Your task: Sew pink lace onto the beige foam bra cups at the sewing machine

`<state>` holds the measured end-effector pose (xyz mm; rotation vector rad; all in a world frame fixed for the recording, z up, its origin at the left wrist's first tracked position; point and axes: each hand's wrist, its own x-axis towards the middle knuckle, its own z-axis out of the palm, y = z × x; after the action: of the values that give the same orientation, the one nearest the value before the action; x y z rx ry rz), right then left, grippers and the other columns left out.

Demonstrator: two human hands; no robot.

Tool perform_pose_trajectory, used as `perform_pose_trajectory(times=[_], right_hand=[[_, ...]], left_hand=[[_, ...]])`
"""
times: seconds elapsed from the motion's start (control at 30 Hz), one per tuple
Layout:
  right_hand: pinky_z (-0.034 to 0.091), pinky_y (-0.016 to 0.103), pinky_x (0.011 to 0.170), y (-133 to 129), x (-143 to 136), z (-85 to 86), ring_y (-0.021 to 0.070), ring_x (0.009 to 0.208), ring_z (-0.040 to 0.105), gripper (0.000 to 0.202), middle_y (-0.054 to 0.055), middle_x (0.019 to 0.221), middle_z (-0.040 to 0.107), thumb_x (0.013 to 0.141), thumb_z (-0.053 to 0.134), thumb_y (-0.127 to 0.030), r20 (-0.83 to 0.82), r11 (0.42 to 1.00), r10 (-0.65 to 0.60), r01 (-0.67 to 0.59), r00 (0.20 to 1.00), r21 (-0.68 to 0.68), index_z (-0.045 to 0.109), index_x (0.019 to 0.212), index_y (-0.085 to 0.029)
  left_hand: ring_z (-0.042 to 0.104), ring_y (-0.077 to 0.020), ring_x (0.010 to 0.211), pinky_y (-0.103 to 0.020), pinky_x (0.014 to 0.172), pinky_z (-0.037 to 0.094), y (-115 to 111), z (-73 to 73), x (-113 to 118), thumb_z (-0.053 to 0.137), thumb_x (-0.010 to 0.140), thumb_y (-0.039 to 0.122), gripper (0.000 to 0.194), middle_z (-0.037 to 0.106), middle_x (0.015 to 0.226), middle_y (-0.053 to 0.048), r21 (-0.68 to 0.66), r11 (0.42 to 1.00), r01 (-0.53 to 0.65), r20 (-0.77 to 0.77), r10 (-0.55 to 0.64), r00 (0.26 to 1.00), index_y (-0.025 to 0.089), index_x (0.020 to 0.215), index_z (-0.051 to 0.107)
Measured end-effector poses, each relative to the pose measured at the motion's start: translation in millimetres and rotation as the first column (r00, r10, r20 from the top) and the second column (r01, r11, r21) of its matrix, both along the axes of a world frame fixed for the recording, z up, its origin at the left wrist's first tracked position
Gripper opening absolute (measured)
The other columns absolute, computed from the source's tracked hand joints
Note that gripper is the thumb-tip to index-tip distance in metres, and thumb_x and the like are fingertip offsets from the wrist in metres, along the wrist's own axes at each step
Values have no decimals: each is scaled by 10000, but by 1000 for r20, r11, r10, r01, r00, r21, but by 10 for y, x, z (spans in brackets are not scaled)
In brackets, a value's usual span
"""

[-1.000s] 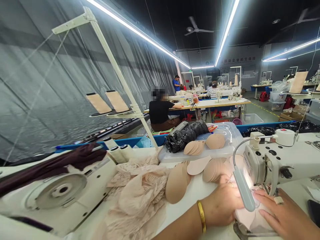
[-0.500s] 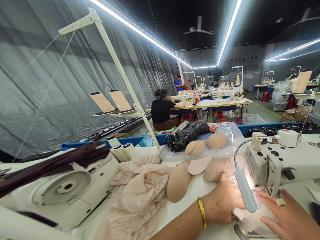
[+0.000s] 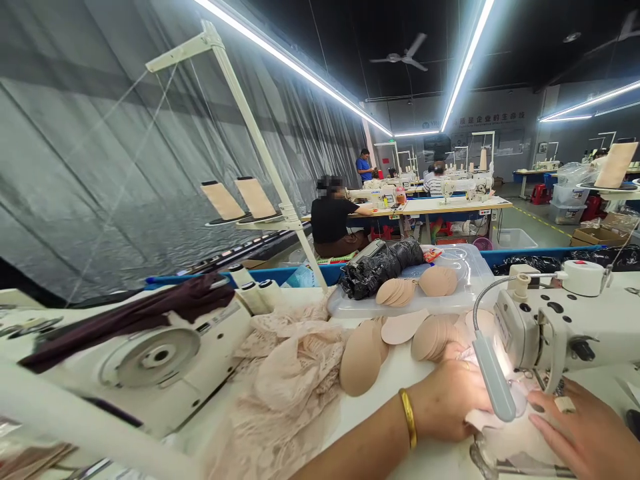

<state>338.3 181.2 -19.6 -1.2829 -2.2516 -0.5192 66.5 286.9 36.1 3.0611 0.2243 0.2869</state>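
My left hand (image 3: 453,400), wearing a gold bangle (image 3: 407,418), is closed on the edge of a pale pink fabric piece (image 3: 523,437) at the sewing machine (image 3: 533,327). A grey lamp (image 3: 494,377) on a bendable neck lights the work and covers part of these fingers. To the right, my right hand (image 3: 585,420) lies on the same fabric beside the needle area, fingers stretched and apart. The machine head hides the needle itself. Beige oval pads (image 3: 361,360) lie in overlapping stacks left of my hands, next to a heap of beige lace fabric (image 3: 295,373).
A clear plastic lid (image 3: 470,267) carries more pads and a black plastic bundle (image 3: 383,267). On the left are a second machine (image 3: 165,360), dark cloth (image 3: 135,320) and a thread stand (image 3: 250,127) with cones. A person in black (image 3: 333,217) sits at the table ahead.
The view has swung slightly left, so everything sits further right. My right hand has drawn back a little to the right on the fabric; my left hand keeps its hold.
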Motion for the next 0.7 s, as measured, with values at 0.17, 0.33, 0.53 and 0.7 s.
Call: perform_pose_trajectory(times=[0.17,0.33,0.53,0.7], right_hand=[[682,365,724,24,48,-103,267,827,810,380,122,1033,827,1127,450,-406,-39,996,-66,63,997,-66,775,1053,-222],[680,318,696,33,126,-126,258,876,813,372,142,1078,808,1149,368,-326,-5,997,19,-20,1000,-75,719,1184,-207],[690,346,771,45,102,-136,269,966,818,282,113,1098,816,1133,467,-330,-50,995,-12,7,999,-99,680,1263,-198],[690,328,737,55,84,-174,269,965,822,250,101,1105,816,1124,489,-341,-60,993,-45,38,997,-111,693,1194,-215]], left_hand=[[679,-219,977,-439,739,297,10,-10,6,647,899,157,93,756,1036,29,9,1000,3,23,-3,1000,232,938,609],[675,-233,975,-441,756,302,-5,-24,11,657,887,161,92,757,999,26,20,1000,-23,10,22,1000,229,923,606],[674,-231,1001,-450,798,322,-21,-53,8,661,906,177,93,760,1023,25,10,1000,8,65,-8,998,240,958,617],[677,-214,959,-440,809,346,-35,-53,16,656,941,234,63,762,1048,25,85,996,11,41,-15,999,252,1001,653]])
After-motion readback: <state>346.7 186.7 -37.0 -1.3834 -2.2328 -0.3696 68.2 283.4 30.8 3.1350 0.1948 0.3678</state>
